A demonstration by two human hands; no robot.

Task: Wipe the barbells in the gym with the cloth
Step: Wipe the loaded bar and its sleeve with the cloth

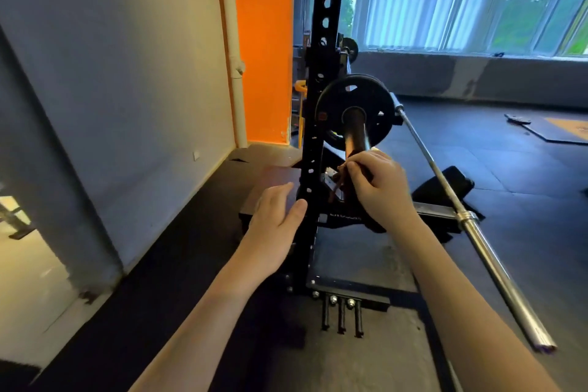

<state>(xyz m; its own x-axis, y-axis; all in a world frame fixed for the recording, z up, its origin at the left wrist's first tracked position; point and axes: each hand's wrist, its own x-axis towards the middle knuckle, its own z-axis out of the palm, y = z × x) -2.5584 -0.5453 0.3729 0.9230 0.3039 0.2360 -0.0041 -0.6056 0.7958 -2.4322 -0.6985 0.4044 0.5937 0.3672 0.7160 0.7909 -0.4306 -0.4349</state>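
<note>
A dark cloth [339, 180] is pinched in the curled fingers of the right grip [378, 188] and held against the near end of the barbell sleeve [356, 134], which points toward the camera. A black weight plate [337, 99] is carried farther along that sleeve. The left grip [276, 216] is spread, fingers straight, with nothing held, just beside the perforated rack upright [323, 41]; contact cannot be told. To the right, a second barbell [477, 226] is seen slanting over the dark floor [525, 184].
</note>
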